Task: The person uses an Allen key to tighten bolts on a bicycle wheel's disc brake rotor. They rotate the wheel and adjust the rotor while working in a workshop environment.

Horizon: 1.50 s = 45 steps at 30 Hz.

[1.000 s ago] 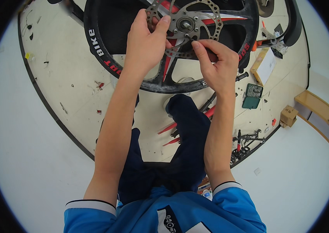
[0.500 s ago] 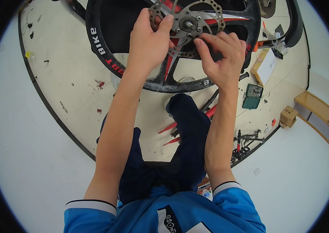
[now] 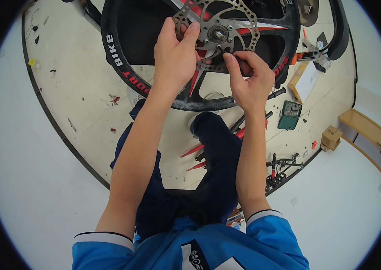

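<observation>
Brake disc point(image 3: 232, 33), gray and full of holes, lies on the middle of the big black wheel point(image 3: 208, 104), at the top of the frame. It is already in its place around the hub point(image 3: 218, 34), and bolt heads show in it. One bolt point(image 3: 219, 47), just below the hub, seems to be the one being worked on. I cannot tell which bolts are tight, so I cannot say how many are left to do. Both arms reach up from the bottom of the frame. The left hand point(image 3: 172, 56) has its grip closed on the disc's left side, with the thumb in front. The right hand point(image 3: 251, 78) bends inward, and its thumb and pointing finger pinch a thin dark piece point(image 3: 222, 51), maybe a small key, tip by that bolt.
</observation>
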### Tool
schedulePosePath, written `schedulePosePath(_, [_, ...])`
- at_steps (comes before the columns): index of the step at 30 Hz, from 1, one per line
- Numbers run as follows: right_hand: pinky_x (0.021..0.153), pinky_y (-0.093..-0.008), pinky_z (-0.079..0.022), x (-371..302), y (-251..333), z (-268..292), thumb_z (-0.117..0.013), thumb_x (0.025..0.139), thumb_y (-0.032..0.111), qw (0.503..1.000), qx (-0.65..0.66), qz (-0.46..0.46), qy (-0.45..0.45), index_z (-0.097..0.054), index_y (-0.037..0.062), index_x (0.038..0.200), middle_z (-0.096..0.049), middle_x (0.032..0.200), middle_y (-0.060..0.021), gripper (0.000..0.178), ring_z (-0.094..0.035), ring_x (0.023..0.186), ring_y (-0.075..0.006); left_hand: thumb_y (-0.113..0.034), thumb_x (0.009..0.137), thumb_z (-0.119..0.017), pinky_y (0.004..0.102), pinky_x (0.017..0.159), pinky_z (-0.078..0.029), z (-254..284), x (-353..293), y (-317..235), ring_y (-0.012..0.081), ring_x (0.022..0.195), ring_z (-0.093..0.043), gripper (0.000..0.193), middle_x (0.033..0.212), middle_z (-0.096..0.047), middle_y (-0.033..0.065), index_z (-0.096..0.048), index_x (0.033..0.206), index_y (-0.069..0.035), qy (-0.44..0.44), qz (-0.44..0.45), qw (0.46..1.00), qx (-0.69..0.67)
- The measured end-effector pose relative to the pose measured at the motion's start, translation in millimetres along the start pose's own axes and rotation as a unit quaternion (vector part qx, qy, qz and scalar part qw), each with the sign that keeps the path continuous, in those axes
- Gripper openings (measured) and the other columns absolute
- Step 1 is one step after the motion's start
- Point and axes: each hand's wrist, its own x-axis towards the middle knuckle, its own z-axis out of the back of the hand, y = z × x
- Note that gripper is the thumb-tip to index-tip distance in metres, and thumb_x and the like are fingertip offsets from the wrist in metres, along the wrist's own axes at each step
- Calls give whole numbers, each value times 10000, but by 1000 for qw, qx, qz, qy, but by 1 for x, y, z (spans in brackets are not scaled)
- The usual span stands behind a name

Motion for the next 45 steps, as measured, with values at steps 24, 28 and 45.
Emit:
schedulePosePath(24, [566,-290,-392,-2,13,-9,-839,777,223,991,127,-23,-22,-688,71,771,-602,584,-3,214,-557,519,-114,-161,1022,-590,283,516,-580,-7,-5,-9,93,635,-603,173,842,-567,38,-528,990,-3,-16,29,998,-52])
schedulePosePath(28, [507,-292,-381,4,18,-13,-820,813,280,997,37,-57,-26,-692,58,748,-537,559,-24,264,-503,496,-143,-269,1041,-597,254,559,-486,-11,-11,1,114,606,-589,212,830,-595,47,-521,1007,-74,-47,66,993,-89])
schedulePosePath(45, [486,-275,-347,3,20,-7,-801,846,302,995,39,-93,-3,-707,27,783,-533,563,-34,297,-449,491,-125,-161,946,-717,268,646,-504,34,13,-12,109,671,-613,161,820,-681,31,-703,936,-1,-196,-127,967,100])
